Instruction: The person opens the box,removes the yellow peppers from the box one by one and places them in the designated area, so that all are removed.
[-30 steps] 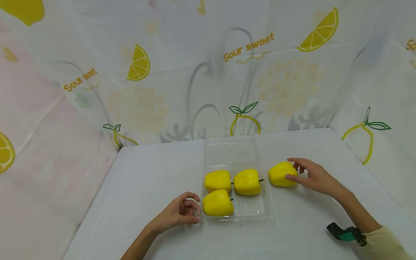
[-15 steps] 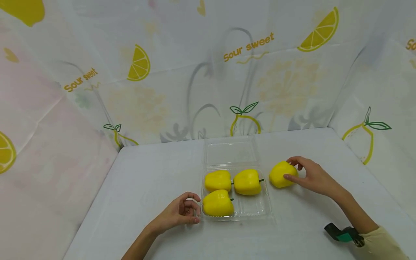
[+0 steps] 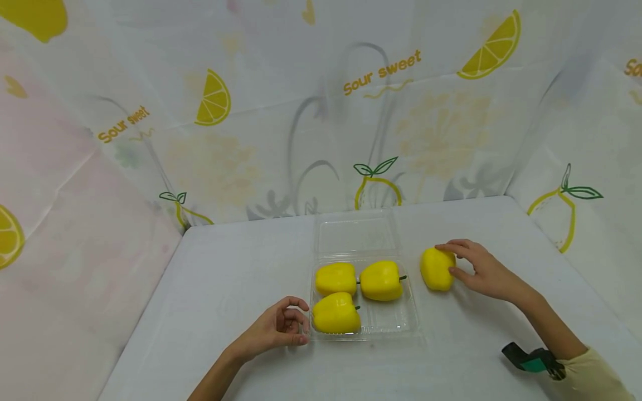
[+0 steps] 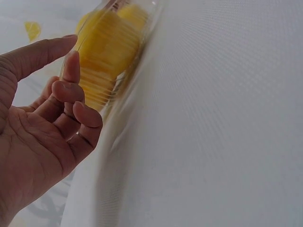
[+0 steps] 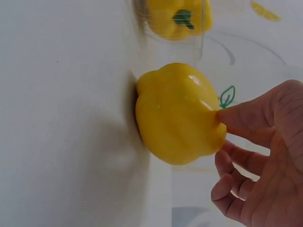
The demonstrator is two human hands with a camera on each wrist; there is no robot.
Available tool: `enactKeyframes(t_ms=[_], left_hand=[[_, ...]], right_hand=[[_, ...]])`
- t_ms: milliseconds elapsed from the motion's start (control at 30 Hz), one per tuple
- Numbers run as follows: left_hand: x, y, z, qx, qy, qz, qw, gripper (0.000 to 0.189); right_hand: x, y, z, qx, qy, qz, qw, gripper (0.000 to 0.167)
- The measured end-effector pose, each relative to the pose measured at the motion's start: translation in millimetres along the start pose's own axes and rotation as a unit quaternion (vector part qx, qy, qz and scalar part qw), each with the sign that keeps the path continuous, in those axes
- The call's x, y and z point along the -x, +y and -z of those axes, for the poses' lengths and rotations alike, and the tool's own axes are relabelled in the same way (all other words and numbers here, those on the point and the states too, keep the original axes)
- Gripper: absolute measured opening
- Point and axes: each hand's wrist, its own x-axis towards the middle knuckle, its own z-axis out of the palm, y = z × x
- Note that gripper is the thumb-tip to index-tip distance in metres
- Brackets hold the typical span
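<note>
Beside the clear plastic clamshell box [image 3: 393, 338], my left hand [image 3: 276, 328] rests with loosely curled fingers at its left wall. Whether it touches the wall I cannot tell. Three yellow bell peppers lie in the box: one at back left [image 3: 335, 279], one at back right [image 3: 381, 280], one at front left [image 3: 336, 313]. A fourth yellow bell pepper [image 5: 177, 116] stands on the table right of the box. My right hand [image 3: 484, 273] pinches it, thumb on the near side and fingers over the top. Its stem is hidden.
The box's lid [image 3: 357, 235] lies folded back toward the rear wall. A white cloth covers the table [image 3: 241, 256]. Lemon-print curtains [image 3: 271, 150] enclose the back and both sides. A black and green strap device [image 3: 534, 361] hangs at the right wrist.
The loose pepper has turned under my right hand from lying sideways to a more upright stance, shifting slightly right. My right fingers have moved onto its top. The left hand stays put.
</note>
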Motion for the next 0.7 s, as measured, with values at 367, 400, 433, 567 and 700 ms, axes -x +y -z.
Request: enactKeyframes(t_ms=[367,400,433,567,700], left_hand=[[0.5,-1.7,0.8,0.004,-0.009,-0.017,0.9998,0.053],[0.5,-1.8,0.8,0.004,-0.009,-0.017,0.9998,0.053],[0.4,-2.0,0.8,0.004,-0.009,-0.017,0.9998,0.053],[0.2,-1.8,0.7,0.005,-0.01,-0.017,0.9998,0.053],[0.2,-0.9,0.5,0.008,-0.01,-0.016,0.9998,0.053]], right_hand=[[-0.2,-3,4,-0.002,0.006,0.016,0.9998,0.051],[0.4,-4,4,-0.002,0.006,0.011,0.9999,0.051],[0.8,-5,5,-0.003,0.007,0.006,1.0,0.051],[1.1,-10,7,-0.003,0.007,-0.018,0.9998,0.049],[-1.5,-18,6,-0.003,0.011,-0.035,0.9993,0.045]])
